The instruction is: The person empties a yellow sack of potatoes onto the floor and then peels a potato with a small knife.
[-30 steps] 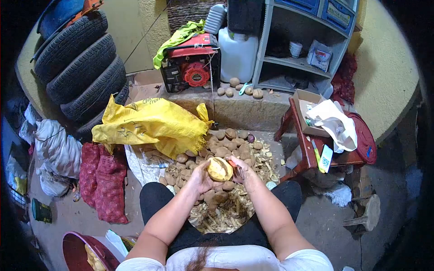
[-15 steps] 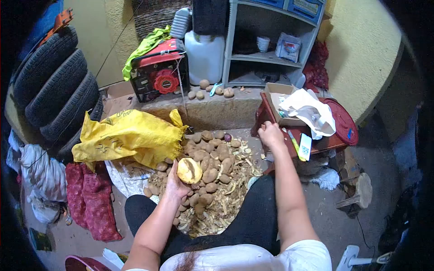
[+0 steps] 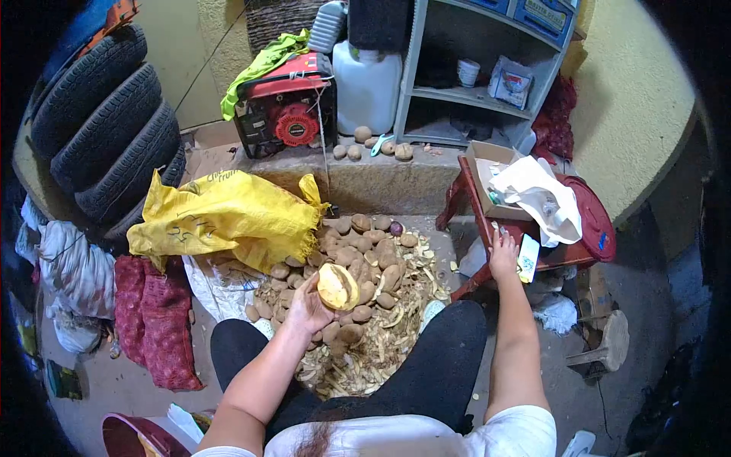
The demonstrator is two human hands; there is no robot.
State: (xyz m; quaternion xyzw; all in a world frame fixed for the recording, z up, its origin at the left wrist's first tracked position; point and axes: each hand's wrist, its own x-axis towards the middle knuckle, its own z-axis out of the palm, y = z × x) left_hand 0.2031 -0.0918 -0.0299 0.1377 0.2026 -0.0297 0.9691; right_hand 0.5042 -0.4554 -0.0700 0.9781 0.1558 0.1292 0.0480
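Note:
My left hand (image 3: 307, 306) holds a large, partly peeled potato (image 3: 338, 287), its pale yellow side up with a brown strip of skin, above the pile. My right hand (image 3: 502, 255) lies on the red wooden stool (image 3: 474, 199), fingers reaching forward and slightly apart, over the spot where a yellow-handled knife lay; the knife is mostly hidden. Beside that hand is a white and blue item (image 3: 528, 255). Below, unpeeled potatoes (image 3: 365, 251) and peelings (image 3: 396, 327) cover the floor between my legs.
A yellow sack (image 3: 228, 217) lies left of the pile, with red net bags (image 3: 167, 327) and stacked tires (image 3: 106, 122) beyond. The stool bears a cardboard box (image 3: 487, 171) and red lid (image 3: 590, 217). A generator (image 3: 282, 114) and shelf (image 3: 464, 95) stand behind.
My right hand has moved from the stool's left edge onto its top, over the knife. My left hand still holds the potato, now turned slightly. The view has shifted a little.

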